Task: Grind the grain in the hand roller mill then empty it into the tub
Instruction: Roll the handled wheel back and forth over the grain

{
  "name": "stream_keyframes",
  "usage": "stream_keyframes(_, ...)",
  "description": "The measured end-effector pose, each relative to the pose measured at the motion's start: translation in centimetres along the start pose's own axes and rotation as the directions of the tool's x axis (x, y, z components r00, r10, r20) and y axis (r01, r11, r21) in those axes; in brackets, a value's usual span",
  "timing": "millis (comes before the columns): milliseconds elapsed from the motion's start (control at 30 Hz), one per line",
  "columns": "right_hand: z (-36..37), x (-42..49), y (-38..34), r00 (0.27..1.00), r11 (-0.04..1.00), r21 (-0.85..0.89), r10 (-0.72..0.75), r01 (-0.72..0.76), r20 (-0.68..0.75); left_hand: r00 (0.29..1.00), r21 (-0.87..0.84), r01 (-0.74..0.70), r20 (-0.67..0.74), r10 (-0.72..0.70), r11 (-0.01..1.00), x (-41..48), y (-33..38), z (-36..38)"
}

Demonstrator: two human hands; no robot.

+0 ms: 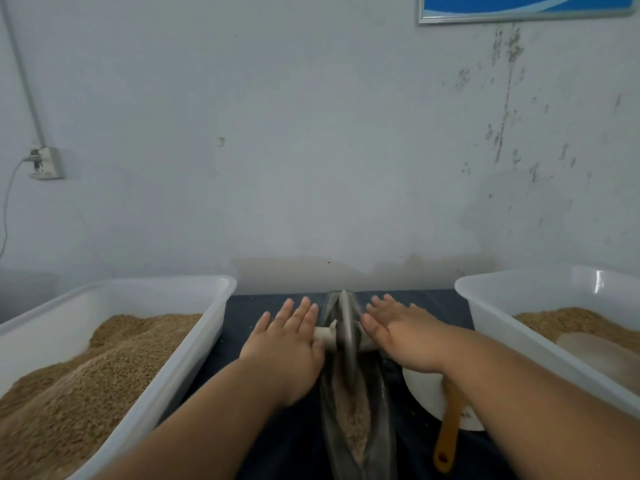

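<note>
Starting closest: boat-shaped mill trough at 6 o'clock, long axis running 6 to 12, with a strip of pale crushed grain along the bottom. Just off at 4 o'clock, a white plate with an orange-handled tool lying on it, partly under the right forearm.

Further up the trough, the roller wheel standing on edge in the groove, axle poking out 9 to 3. Left hand laid flat over the 9 o'clock stub, fingers straight and a bit spread, not wrapped round anything. Right hand same deal on the 3 o'clock side, fingers straight and close together, palm down over the axle end. Equally near the wheel, 1 hand per side.

Looks like mid-grind, so guessing the next push goes along the trough toward 12 or back toward 6, square to the axle.

Then the left tub at 9 o'clock, heaped with brown grain, and the right tub at 3 o'clock with a lower layer. Can't tell which 1 takes the ground stuff.

Farthest back: bare wall, socket at 10 o'clock, framed blue-and-white picture at 1 o'clock. No readable writing or brand anywhere.
</note>
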State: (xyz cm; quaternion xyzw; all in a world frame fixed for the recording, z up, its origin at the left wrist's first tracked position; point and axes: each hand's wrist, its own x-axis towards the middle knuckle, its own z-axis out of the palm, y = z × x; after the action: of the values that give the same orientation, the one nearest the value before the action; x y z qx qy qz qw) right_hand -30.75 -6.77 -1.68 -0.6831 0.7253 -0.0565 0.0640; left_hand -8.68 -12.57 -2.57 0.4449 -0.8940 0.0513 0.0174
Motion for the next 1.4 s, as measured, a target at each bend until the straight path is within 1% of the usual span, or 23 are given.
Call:
stream_keyframes(200, 0.4, 5.7, 1.8, 0.985, 0.994, -0.001, 0.106, -0.107, -0.137, 0.999, 0.011, 0.045, 0.019, -0.045, 0.999, 6.9, -0.4, -1.8)
stream_keyframes(300, 0.3, 6.4, 1.8, 0.974, 0.993, -0.027, 0.110, -0.118, -0.198, 0.997, 0.001, 0.063, 0.037, -0.063, 0.998, 8.2, -0.6, -2.1)
stream_keyframes(367, 0.2, 5.9, 1.5, 0.981, 0.995, -0.038, 0.087, -0.095, -0.175, 0.998, -0.038, 0.051, 0.050, -0.049, 0.998, 7.6, -0.9, -1.8)
stream_keyframes(533, -0.6, 1.9, -0.4, 0.998, 0.999, -0.039, 0.018, -0.021, -0.055, 1.000, -0.131, 0.012, 0.030, -0.008, 0.991, 2.9, -1.1, -0.2)
stream_keyframes(700, -1.1, -4.2, -2.4, 0.999, 0.996, -0.074, -0.044, 0.046, 0.027, 1.000, -0.137, -0.019, -0.025, 0.016, 0.990, -3.5, -0.2, 0.6)
stream_keyframes(800, -1.4, -7.0, -3.1, 0.995, 0.992, -0.090, -0.081, 0.086, 0.061, 0.998, -0.095, -0.034, -0.065, 0.027, 0.995, -6.5, 0.4, 0.7)
stream_keyframes(900, -1.7, -7.6, -3.2, 0.993, 0.992, -0.078, -0.090, 0.096, 0.080, 0.997, -0.087, -0.057, -0.058, 0.052, 0.995, -7.2, 0.3, 0.5)
stream_keyframes(1000, -1.3, -5.7, -2.6, 0.995, 0.997, -0.053, -0.056, 0.061, 0.084, 0.998, -0.087, -0.050, -0.030, 0.048, 0.995, -5.3, -0.2, 0.4)
stream_keyframes(1133, -0.4, -0.7, -0.9, 1.000, 0.998, -0.060, -0.004, 0.005, 0.029, 1.000, -0.070, -0.003, 0.008, 0.003, 0.998, -0.2, -0.5, 0.6)
stream_keyframes(1267, -0.5, 4.0, 0.5, 0.995, 0.997, -0.053, 0.055, -0.059, -0.080, 0.997, -0.095, 0.068, 0.045, -0.064, 0.993, 5.2, -0.8, -0.3)
stream_keyframes(1400, -0.5, 6.3, 0.9, 0.981, 0.993, -0.068, 0.080, -0.094, -0.176, 0.995, -0.097, 0.097, 0.047, -0.093, 0.990, 7.8, -1.3, -1.0)
